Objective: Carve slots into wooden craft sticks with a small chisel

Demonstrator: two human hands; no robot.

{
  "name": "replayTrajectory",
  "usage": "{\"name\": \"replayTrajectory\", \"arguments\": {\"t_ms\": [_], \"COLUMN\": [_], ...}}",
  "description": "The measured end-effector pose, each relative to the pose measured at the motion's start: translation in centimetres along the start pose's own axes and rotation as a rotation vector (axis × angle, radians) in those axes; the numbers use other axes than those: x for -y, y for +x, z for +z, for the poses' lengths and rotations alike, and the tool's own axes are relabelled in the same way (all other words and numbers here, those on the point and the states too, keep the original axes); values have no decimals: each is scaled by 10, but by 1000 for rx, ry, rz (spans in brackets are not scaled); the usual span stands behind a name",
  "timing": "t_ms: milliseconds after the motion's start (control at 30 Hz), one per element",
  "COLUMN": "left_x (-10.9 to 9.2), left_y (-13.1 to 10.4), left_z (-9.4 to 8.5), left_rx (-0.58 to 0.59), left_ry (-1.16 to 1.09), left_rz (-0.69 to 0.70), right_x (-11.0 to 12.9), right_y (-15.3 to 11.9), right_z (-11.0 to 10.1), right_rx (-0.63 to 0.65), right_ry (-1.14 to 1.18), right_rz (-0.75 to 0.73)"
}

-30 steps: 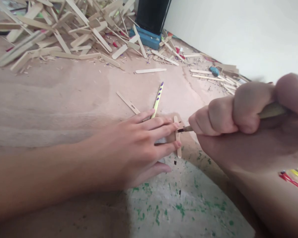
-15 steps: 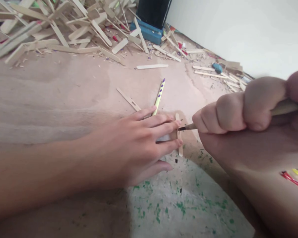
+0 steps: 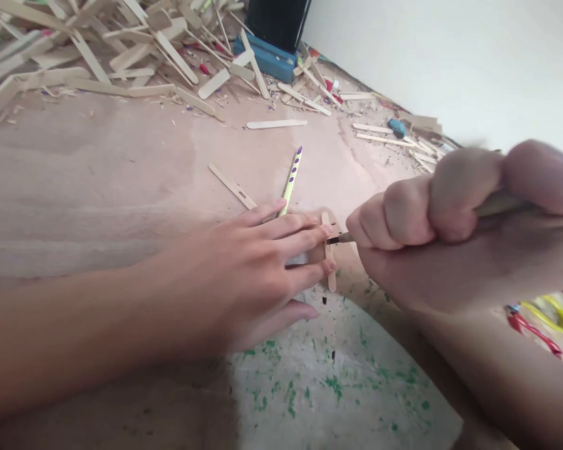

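Observation:
My left hand (image 3: 267, 269) lies flat with its fingers spread. Its fingertips press a craft stick (image 3: 331, 281) down on the table. Closed in a fist, my right hand (image 3: 417, 212) grips a slim tool with a tan handle and a dark tip (image 3: 334, 240). That tip touches the craft stick between two of my left fingertips; whether it is a blade cannot be made out. A yellow pencil with purple dots (image 3: 291, 178) reaches out from beside my left index finger. Left of it lies a craft stick with a small slot (image 3: 232, 186), partly behind my hand.
A heap of craft sticks (image 3: 122, 56) covers the back left of the table. A black object on a blue base (image 3: 267, 56) stands behind. More sticks and a blue lump (image 3: 396, 127) lie back right. Red and yellow handles (image 3: 535, 331) show beyond my right forearm. Green specks mark the tabletop (image 3: 356, 400).
The whole view has shifted, so everything appears slightly further left. More of the red and yellow handles shows. Both hands keep their places on the stick and the tool.

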State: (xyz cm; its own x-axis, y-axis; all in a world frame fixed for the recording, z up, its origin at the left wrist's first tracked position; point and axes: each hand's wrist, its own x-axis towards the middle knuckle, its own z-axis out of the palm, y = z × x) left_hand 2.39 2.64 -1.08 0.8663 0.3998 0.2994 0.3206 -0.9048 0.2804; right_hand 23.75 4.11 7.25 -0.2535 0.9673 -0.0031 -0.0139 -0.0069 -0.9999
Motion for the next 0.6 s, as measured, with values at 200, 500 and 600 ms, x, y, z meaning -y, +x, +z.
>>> {"name": "replayTrajectory", "arguments": {"t_ms": [200,500,600], "left_x": [-1,-1,0], "left_y": [0,-2,-2], "left_z": [1,3,2], "left_rx": [-11,-21,-16], "left_ry": [12,28,35], "left_rz": [10,2,-3], "right_x": [-16,-6,-1], "right_y": [-9,-13,-9], "right_z": [0,2,7], "right_rx": [-65,-28,-149], "right_ry": [98,49,66], "right_rz": [-203,-118,-83]}}
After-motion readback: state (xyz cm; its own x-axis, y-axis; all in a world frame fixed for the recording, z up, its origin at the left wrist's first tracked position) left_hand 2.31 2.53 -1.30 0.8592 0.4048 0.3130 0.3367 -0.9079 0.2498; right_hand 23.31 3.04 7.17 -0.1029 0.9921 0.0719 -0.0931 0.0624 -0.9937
